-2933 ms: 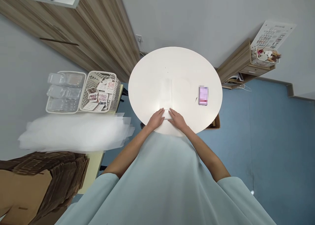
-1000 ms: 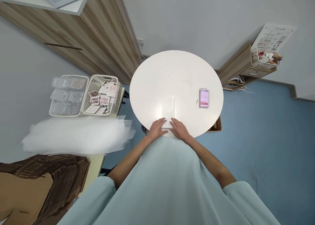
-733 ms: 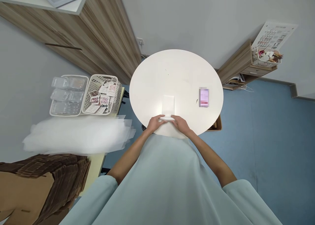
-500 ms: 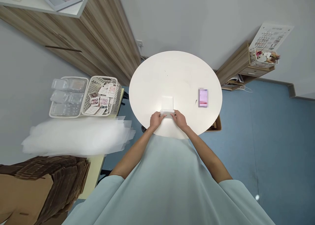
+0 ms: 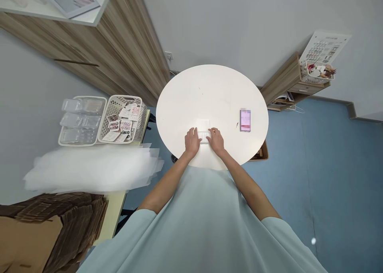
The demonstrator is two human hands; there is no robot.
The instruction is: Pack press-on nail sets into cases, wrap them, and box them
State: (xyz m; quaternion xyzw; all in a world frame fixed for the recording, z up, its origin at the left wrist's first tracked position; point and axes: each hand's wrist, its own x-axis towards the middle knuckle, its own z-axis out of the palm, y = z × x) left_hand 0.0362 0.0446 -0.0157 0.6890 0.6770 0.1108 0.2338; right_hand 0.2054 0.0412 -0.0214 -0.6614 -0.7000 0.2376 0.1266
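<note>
On the white oval table (image 5: 221,85), near its front edge, lies a small clear plastic box (image 5: 204,137), with a pale flat section reaching away from me behind it. My left hand (image 5: 192,142) grips the box's left side, its thumb at the near part and its fingers curled at the far corner. The opposite side is gripped the same way by my right hand (image 5: 216,141). Whether anything lies inside the box is too pale to tell. A phone (image 5: 245,120) with a pink screen rests to the right, apart from both hands.
To the left, a side table carries a white basket (image 5: 140,123) of printed cards, another basket (image 5: 61,140) of clear plastic boxes, a heap of translucent bags (image 5: 92,169) and stacked brown cardboard (image 5: 80,221). A wooden cabinet (image 5: 287,73) stands at the right wall.
The clear box has gone from tilted up in my fingers to lying flatter on the table. Both hands have turned palm-down, with fingers further forward along its sides.
</note>
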